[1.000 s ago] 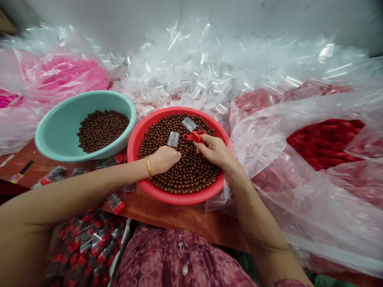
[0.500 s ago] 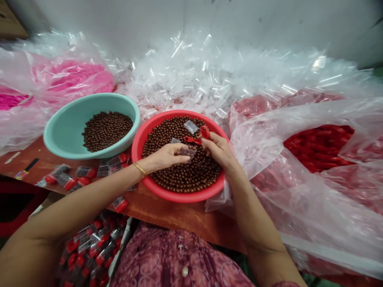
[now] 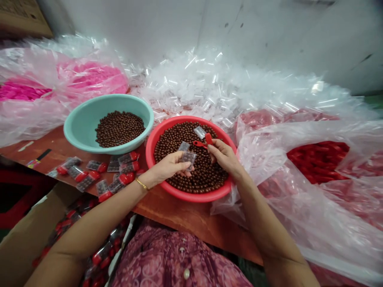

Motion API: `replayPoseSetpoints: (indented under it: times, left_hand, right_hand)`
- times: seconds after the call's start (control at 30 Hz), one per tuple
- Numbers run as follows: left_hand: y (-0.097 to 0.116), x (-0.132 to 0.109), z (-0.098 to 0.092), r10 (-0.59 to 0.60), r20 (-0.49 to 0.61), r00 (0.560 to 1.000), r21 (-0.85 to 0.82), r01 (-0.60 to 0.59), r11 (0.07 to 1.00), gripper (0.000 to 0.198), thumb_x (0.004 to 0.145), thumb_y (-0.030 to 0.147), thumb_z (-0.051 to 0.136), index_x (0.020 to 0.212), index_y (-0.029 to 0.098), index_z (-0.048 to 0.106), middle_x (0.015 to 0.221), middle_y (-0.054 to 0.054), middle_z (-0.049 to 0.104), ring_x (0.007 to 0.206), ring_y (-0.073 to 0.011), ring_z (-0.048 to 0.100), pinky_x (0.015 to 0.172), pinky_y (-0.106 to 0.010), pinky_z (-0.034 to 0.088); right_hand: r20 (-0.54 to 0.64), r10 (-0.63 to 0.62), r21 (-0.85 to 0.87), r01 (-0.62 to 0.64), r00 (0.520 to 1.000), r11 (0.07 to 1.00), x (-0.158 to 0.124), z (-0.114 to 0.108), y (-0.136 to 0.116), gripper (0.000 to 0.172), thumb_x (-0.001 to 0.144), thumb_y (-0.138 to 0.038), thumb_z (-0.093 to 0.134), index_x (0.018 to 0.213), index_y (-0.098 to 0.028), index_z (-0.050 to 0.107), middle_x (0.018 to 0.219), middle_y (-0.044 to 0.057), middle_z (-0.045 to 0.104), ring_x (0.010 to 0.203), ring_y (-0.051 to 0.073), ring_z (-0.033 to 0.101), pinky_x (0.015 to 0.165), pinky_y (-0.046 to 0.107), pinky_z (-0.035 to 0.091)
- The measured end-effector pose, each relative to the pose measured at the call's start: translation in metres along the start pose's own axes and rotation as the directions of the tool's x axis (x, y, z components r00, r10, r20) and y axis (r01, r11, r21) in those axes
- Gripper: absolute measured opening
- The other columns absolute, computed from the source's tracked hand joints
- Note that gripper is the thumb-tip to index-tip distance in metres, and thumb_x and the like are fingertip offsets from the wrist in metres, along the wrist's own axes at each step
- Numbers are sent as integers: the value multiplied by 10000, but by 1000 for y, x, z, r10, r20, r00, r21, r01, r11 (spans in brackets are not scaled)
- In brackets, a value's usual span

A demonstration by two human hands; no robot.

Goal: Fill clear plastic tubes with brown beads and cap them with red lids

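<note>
Over a red basin [image 3: 191,196] of small brown balls [image 3: 170,137], my left hand [image 3: 169,166] is closed on a small clear plastic case [image 3: 189,158], with dark round shapes showing through it. To its right, my right hand [image 3: 223,155] pinches a red plastic cap [image 3: 208,138]. A second red piece [image 3: 199,144] with a small hole sticks out leftward from the same fingers; how the two join is hidden. Two more clear cases lie on the balls, one [image 3: 200,132] near the back and another [image 3: 183,146] just behind my left hand.
A teal basin [image 3: 73,131] with more brown balls stands left. Filled red-capped cases [image 3: 86,181] lie on the table [image 3: 167,207], with more in a carton [image 3: 38,215] below. Clear cases [image 3: 209,87] are heaped behind; bags of pink [image 3: 92,77] and red pieces [image 3: 317,159] flank them.
The camera view has shifted, so the basins sit further right. My left hand has turned the clear case more face-on. My right hand still holds the red pieces, with the cap now tilted upright.
</note>
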State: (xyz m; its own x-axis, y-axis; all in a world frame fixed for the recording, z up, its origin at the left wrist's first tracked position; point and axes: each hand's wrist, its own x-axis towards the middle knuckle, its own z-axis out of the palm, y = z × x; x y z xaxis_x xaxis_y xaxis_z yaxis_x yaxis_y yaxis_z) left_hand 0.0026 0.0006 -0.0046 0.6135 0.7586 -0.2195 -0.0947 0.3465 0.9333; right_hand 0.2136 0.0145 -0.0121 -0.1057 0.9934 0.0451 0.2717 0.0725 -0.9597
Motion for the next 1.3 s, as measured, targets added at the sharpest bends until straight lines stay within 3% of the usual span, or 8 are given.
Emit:
replayPoseSetpoints:
  times: [0.17, 0.3, 0.4, 0.7, 0.93, 1.07, 1.17, 1.3]
  left_hand:
    - [2, -1, 0, 28, 106, 994, 22, -31, 999, 348, 698, 361, 691, 884, 111, 536, 760, -7, 592, 620, -81, 572, 597, -220, 479]
    - [5, -5, -2, 8, 193, 981, 19, -12, 1000, 340, 710, 346, 682, 916, 118, 537, 764, -6, 583, 651, -95, 571, 604, -235, 494]
    - [6, -7, -5, -26, 263, 965, 34, 18, 999, 308, 734, 348, 662, 892, 118, 529, 760, -8, 592, 583, -80, 568, 578, -226, 473]
    - [2, -5, -7, 27, 234, 972, -21, -23, 1000, 282, 752, 344, 648, 873, 127, 516, 775, -13, 609, 544, -64, 567, 543, -202, 442]
    - [6, -7, -5, 40, 233, 972, 37, -50, 998, 272, 757, 344, 635, 878, 126, 526, 773, -7, 588, 552, -63, 545, 553, -207, 441]
    - [5, -5, -2, 73, 149, 986, 49, -81, 996, 273, 750, 317, 636, 911, 126, 526, 786, -8, 580, 635, -74, 537, 593, -206, 448]
    - [0, -2, 0, 96, 77, 992, 105, -103, 989, 241, 757, 286, 617, 917, 128, 527, 808, -13, 574, 720, -95, 544, 659, -227, 465]
    - [-6, -1, -1, 168, 25, 986, 294, -168, 941, 207, 782, 266, 570, 940, 136, 535, 866, -27, 582, 793, -122, 545, 743, -270, 468]
  right_hand:
    - [232, -65, 58, 53, 971, 997, -13, 4, -28, 413, 705, -460, 664, 995, -187, 554, 681, -47, 459, 525, 72, 400, 495, 218, 373]
    - [376, -222, 39, 224, 900, 974, -13, 7, -38, 306, 725, -411, 676, 879, -159, 598, 625, -49, 407, 576, 78, 398, 561, 221, 365]
    - [408, -243, 7, 263, 880, 965, -10, 10, -38, 290, 721, -384, 687, 860, -143, 604, 627, -46, 418, 572, 74, 392, 546, 213, 351]
    - [259, -242, 4, 249, 935, 968, -16, 16, -33, 266, 729, -394, 683, 829, -155, 623, 737, 19, 603, 676, 125, 541, 660, 261, 440]
    - [292, -174, 129, 141, 940, 982, -15, 16, -28, 328, 721, -465, 673, 698, -179, 513, 553, -53, 466, 461, 62, 424, 458, 203, 351]
    - [205, 40, 131, -67, 978, 989, -14, 10, -20, 411, 737, -564, 602, 900, -194, 529, 558, -77, 411, 404, 60, 373, 379, 195, 336]
    - [143, 174, 95, -189, 974, 977, -18, 11, -19, 465, 800, -592, 483, 1039, -196, 528, 586, -68, 384, 433, 73, 352, 368, 197, 349]
    - [122, 69, -37, -65, 990, 997, -29, 18, -23, 451, 858, -530, 446, 1131, -192, 566, 594, -47, 409, 478, 87, 370, 422, 209, 339]
